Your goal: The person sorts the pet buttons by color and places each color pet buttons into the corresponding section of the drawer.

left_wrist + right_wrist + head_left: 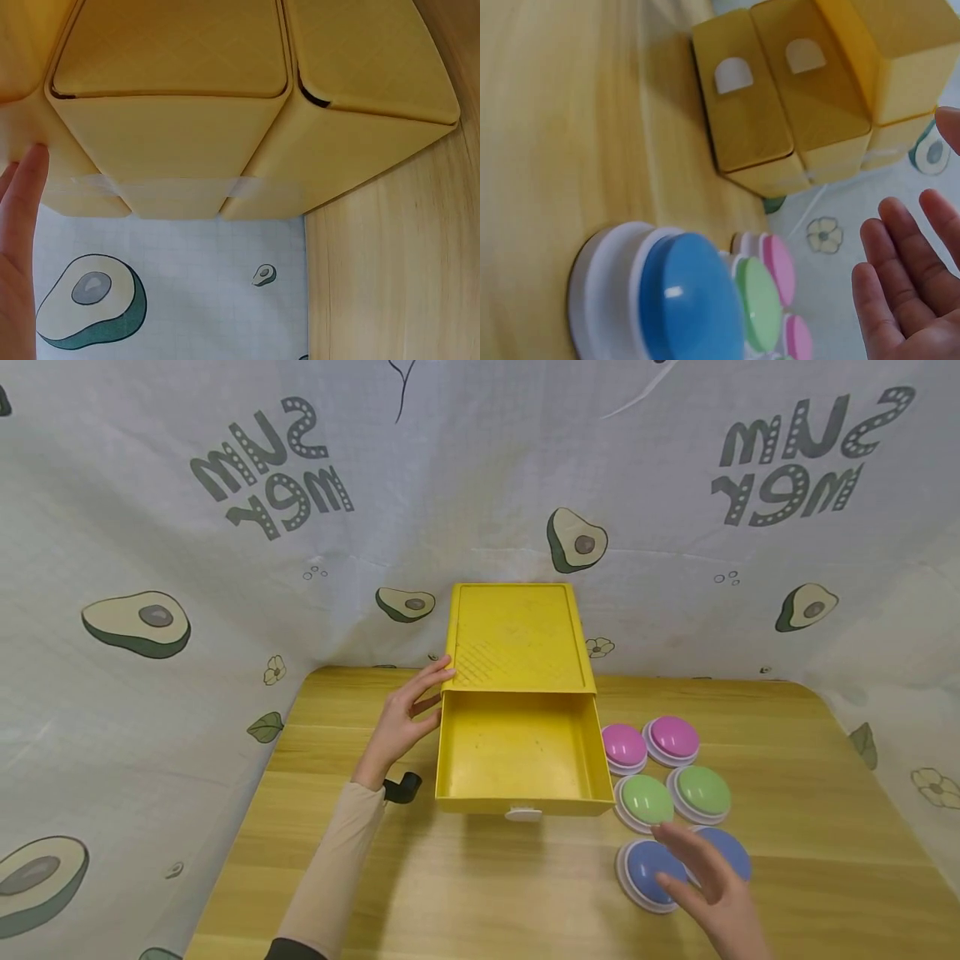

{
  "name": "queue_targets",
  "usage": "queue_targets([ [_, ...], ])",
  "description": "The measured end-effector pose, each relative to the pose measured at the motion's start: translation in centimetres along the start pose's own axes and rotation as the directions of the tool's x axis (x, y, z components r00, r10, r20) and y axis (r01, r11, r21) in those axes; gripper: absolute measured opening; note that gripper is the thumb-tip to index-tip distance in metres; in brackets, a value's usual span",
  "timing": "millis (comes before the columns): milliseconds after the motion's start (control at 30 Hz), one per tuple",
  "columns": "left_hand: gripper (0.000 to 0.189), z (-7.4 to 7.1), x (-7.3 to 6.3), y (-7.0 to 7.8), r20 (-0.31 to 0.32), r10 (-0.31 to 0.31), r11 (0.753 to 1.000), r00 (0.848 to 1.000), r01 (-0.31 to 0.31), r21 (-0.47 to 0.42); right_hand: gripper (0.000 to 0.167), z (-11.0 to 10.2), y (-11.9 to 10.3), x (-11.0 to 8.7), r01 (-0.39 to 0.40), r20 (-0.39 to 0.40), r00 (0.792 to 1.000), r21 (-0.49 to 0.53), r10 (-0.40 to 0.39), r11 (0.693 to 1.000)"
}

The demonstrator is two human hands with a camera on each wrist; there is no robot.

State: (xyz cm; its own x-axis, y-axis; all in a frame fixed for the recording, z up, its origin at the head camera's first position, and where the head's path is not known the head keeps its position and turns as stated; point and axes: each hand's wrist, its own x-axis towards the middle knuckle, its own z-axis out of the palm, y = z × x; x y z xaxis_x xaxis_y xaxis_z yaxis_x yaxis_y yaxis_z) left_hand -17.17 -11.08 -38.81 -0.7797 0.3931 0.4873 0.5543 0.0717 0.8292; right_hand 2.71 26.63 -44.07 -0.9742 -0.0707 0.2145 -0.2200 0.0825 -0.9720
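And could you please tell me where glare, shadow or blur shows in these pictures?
Head: a soft shadow falls on the wood table below the open drawer. Right wrist: a bright glint sits on the blue button, and the table's grain looks soft. Left wrist: the clear tape strip catches pale light, while the yellow unit looks shaded toward the top.

Head downward, wrist views nearer, drawers [746,124] shared

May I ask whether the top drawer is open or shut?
Open: the top drawer juts forward from the yellow cabinet, its interior showing.
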Motion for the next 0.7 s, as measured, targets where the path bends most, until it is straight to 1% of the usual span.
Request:
queue_targets([
  [133, 0.050, 0.1, 0.0, -0.1, -0.004, -0.002, 1.000, 1.000, 0.002, -0.015, 0.056, -0.2, 0.9, -0.6, -0.066, -0.061, 0.996, -0.113, 0.059, 0.991],
  [233, 0.050, 0.1, -0.1, -0.1, -0.003, -0.009, 1.000, 1.000, 0.009, -0.018, 0.061, -0.3, 1.7, -1.0, -0.082, -0.085, 0.994, -0.194, 0.067, 0.978],
  [500, 0.051, 0.1, -0.1, -0.3, -0.006, -0.009, 1.000, 1.000, 0.009, -0.019, 0.074, -0.6, 4.0, -1.9, -0.030, -0.104, 0.995, -0.298, -0.001, 0.954],
  [633, 0.051, 0.1, -0.1, -0.4, -0.006, -0.017, 0.999, 1.000, 0.016, -0.029, 0.079, -0.8, 5.1, -2.0, 0.002, -0.105, 0.994, -0.307, -0.036, 0.952],
  [700, 0.051, 0.1, -0.1, -0.5, -0.006, -0.022, 0.999, 1.000, 0.021, -0.035, 0.081, -0.9, 5.5, -2.1, 0.006, -0.104, 0.994, -0.312, -0.041, 0.950],
])
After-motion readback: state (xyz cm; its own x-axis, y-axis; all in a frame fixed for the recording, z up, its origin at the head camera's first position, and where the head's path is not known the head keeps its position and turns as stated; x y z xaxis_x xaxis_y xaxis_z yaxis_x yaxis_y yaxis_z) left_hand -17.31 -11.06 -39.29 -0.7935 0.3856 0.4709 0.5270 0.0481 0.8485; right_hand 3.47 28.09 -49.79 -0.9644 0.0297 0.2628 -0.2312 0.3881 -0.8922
